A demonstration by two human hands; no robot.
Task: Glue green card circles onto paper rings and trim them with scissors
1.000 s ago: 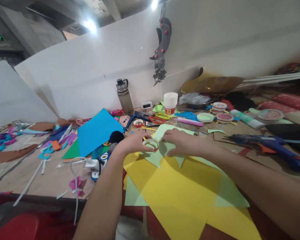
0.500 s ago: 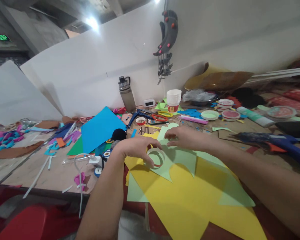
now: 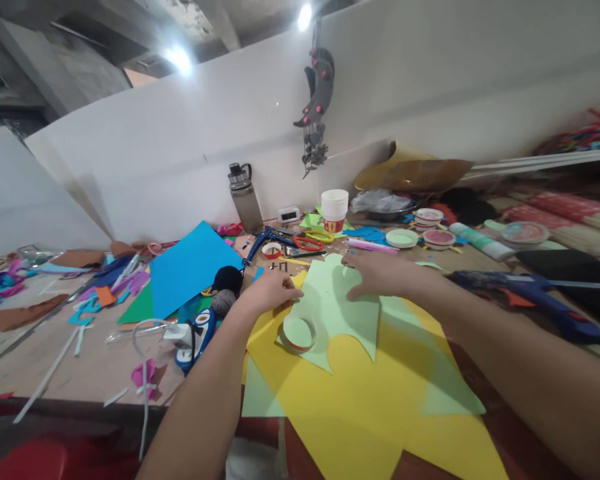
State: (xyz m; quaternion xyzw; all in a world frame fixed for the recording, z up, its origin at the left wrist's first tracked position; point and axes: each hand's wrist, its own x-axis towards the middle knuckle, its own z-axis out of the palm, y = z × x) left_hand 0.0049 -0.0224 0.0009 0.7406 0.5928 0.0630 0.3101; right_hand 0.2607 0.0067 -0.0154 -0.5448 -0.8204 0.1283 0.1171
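"Where is the pale green curved-edge paper [image 3: 325,303]?"
"On flat yellow paper [image 3: 350,413], below my wide right hand [image 3: 376,272]. My left hand [image 3: 270,292] is narrow; pinching, I cannot tell. Probably light, bendy: take edges."

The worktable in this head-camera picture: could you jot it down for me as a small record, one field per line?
Left hand: fingers curled, near the left edge of the pale green cut-out; grip unclear
Right hand: thumb and fingers apart, at the cut-out's right edge
White ring: resting on the cut-out, held by neither hand
Beneath the cut-out: yellow paper
To the left: blue sheet, black ball
To the right: blue glue gun
At the back: upright bottle, stacked cups
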